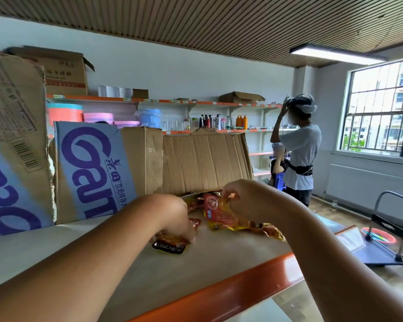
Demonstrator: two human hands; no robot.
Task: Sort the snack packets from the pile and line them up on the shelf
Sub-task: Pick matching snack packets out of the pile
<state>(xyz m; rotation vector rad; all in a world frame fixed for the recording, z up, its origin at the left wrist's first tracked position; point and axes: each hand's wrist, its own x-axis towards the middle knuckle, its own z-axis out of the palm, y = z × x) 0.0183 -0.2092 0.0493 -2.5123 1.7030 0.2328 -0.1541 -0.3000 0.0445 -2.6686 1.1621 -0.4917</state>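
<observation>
A pile of red, orange and yellow snack packets (221,217) lies on the white shelf top (68,247) with its orange front edge. My left hand (175,219) reaches down, fingers curled over a dark packet (170,246) with a black label that lies flat on the shelf. My right hand (244,196) is raised over the pile and pinches the top edge of a red and yellow packet (215,211), lifting it. More orange packets (273,232) trail to the right under my right forearm.
Torn cardboard boxes with blue and purple print (96,168) stand at the left and behind the pile, with a plain cardboard flap (205,161) behind. A person (298,149) stands by the far wall shelves. A flat trolley (382,247) sits on the floor at the right.
</observation>
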